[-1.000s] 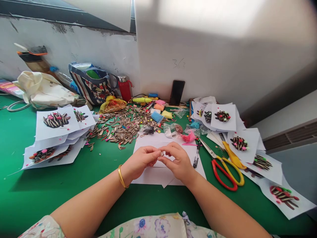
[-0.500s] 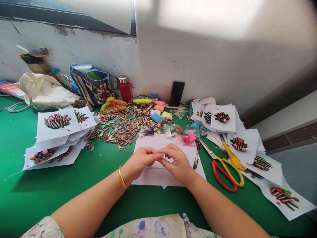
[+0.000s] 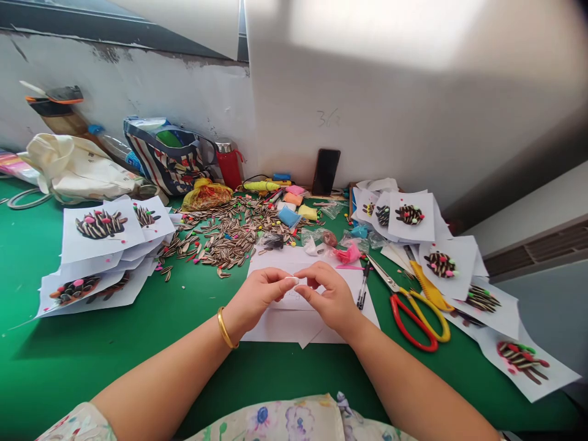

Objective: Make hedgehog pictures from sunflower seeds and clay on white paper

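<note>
Above the white paper, my left hand pinches a small white lump between thumb and fingers. It looks like soft clay, though fingertips cover much of it. My right hand meets it from the other side, its fingers curled loosely at the lump and its thumb a little lower. Faint drawn lines show on the paper beneath the fingers. A black pen lies by the paper's right edge, just beyond my right hand. Bags of white clay and pink clay lie past my fingers.
Striped sunflower seeds are spread behind the paper. Scissors and a yellow-handled tool lie at right. Cards with seed pictures are stacked at left and right. A phone leans on the wall.
My fingertips have drawn slightly apart, and the white lump shows more between them. The right thumb has moved away from the left fingers. The view has shifted a little.
</note>
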A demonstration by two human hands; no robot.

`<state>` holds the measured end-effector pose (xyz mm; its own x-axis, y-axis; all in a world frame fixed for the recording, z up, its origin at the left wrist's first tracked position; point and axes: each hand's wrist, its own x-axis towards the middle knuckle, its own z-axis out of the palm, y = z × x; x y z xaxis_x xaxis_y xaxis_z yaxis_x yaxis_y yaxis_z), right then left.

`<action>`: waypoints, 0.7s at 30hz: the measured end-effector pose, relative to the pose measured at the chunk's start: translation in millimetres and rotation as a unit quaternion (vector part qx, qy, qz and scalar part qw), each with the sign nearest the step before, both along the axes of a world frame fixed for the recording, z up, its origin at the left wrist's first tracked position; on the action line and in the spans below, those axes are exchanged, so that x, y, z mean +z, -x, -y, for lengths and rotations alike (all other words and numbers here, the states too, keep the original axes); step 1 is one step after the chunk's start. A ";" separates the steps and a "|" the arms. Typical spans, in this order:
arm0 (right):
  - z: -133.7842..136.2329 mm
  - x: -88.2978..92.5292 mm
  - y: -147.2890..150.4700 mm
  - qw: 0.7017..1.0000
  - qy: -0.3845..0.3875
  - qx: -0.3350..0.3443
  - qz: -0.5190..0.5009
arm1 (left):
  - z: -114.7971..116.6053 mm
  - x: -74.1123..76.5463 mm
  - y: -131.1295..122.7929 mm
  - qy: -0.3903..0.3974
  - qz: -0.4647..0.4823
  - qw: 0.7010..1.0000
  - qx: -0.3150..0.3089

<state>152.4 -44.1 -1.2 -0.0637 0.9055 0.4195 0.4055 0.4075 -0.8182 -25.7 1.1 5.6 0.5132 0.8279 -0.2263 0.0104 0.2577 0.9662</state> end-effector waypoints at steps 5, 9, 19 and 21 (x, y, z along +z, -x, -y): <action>0.0 1.2 2.0 0.999 -0.001 -0.026 -0.029 | 0.3 2.0 -0.1 -0.022 -0.010 1.000 0.001; -0.9 0.0 1.4 0.999 0.005 -0.034 -0.027 | 0.7 4.9 -0.9 -0.087 -0.048 0.995 0.030; -0.3 -3.1 -0.8 1.000 -0.016 -0.005 -0.017 | 0.7 -1.1 -0.3 -0.007 0.005 1.000 0.010; -0.3 -3.1 -0.7 1.000 -0.009 -0.005 -0.016 | 0.7 -2.9 0.0 0.001 0.010 1.000 0.001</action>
